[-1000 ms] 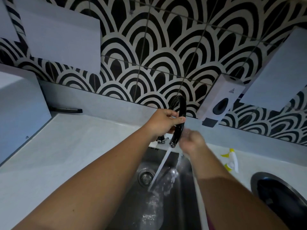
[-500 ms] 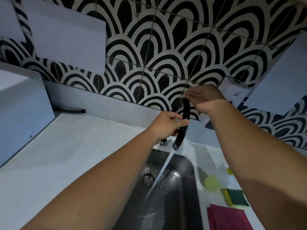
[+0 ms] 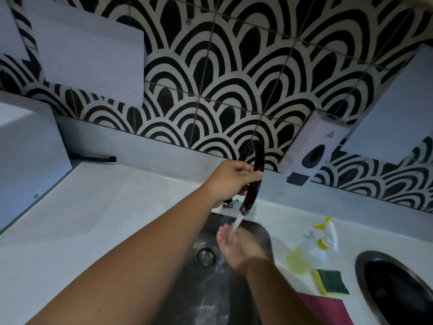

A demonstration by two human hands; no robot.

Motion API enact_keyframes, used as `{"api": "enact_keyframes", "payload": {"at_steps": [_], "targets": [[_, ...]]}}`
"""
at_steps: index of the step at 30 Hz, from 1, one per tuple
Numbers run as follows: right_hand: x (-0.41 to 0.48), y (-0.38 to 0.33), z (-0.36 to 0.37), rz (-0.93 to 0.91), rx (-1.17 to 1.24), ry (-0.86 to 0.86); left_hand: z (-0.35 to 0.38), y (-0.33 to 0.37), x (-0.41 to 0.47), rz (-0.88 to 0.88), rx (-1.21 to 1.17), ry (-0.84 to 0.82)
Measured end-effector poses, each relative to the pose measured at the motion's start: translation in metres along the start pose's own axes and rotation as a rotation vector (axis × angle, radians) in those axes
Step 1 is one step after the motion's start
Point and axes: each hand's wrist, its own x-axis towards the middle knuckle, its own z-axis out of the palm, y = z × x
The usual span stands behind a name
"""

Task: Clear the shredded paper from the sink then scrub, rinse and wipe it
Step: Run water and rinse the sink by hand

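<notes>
- The dark stainless steel sink [image 3: 262,233] is sunk in the worktop, its long axis running from the wall toward the person; the round metal drain [image 3: 205,255] sits near its far left corner.
- The curved black tap [image 3: 254,177] arches off the wall side, its spout pointing down into the basin, water running.
- A pale grey worktop [image 3: 93,219] meets black-and-white scalloped wall tiles [image 3: 234,78]; a white wall soap dispenser [image 3: 311,146] hangs to the right.
- Right of the basin lie a clear spray bottle with yellow trigger [image 3: 321,242], a green-and-yellow sponge [image 3: 331,282] and a maroon cloth [image 3: 328,310].
- The left hand [image 3: 230,179] is curled around the tap's neck.
- The right hand [image 3: 239,249] is spread, palm up, under the stream, holding nothing.
</notes>
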Motion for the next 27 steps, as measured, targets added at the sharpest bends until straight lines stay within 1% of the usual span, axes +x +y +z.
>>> {"api": "enact_keyframes", "payload": {"at_steps": [1,4,6,9,12,14,15,16,18,20,21,22,24,25,26,27], "targets": [[0.002,0.002,-0.003,-0.002,0.012,-0.033,0.001,0.0,-0.001,0.001,-0.002,-0.006],[0.0,-0.006,-0.006,-0.047,0.005,-0.038,-0.002,-0.002,-0.005,-0.023,-0.037,-0.023],[-0.011,-0.021,-0.004,-0.121,0.019,-0.039,-0.006,-0.012,-0.01,-0.078,-0.072,-0.041],[-0.031,-0.054,-0.002,-0.156,0.149,-0.097,-0.01,-0.046,-0.019,-0.286,-0.207,-0.021],[-0.064,-0.082,0.015,-0.268,0.158,-0.126,-0.01,-0.085,-0.031,-0.519,-0.342,0.047],[-0.094,-0.097,0.033,-0.36,0.053,-0.117,-0.007,-0.1,-0.04,-0.637,-0.357,0.061],[-0.107,-0.103,0.042,-0.416,-0.052,-0.119,-0.006,-0.106,-0.042,-0.662,-0.359,0.061],[-0.12,-0.109,0.052,-0.473,-0.2,-0.137,-0.004,-0.107,-0.045,-0.671,-0.36,0.065],[-0.133,-0.116,0.065,-0.599,-0.598,-0.157,-0.004,-0.107,-0.048,-0.692,-0.369,0.084],[-0.136,-0.117,0.072,-0.748,-0.957,-0.1,-0.008,-0.106,-0.047,-0.696,-0.359,0.075],[-0.133,-0.117,0.073,-0.829,-1.065,-0.063,-0.012,-0.105,-0.047,-0.699,-0.344,0.046],[-0.129,-0.117,0.071,-0.904,-1.113,-0.025,-0.015,-0.102,-0.047,-0.703,-0.322,0.017],[-0.115,-0.114,0.061,-1.0,-1.095,0.055,-0.022,-0.095,-0.048,-0.708,-0.262,-0.033],[-0.101,-0.11,0.051,-0.996,-1.048,0.082,-0.026,-0.09,-0.049,-0.706,-0.205,-0.053],[-0.086,-0.104,0.039,-0.94,-0.978,0.093,-0.03,-0.081,-0.05,-0.694,-0.129,-0.075],[-0.07,-0.095,0.026,-0.841,-0.889,0.088,-0.033,-0.072,-0.052,-0.67,-0.042,-0.104]]}}
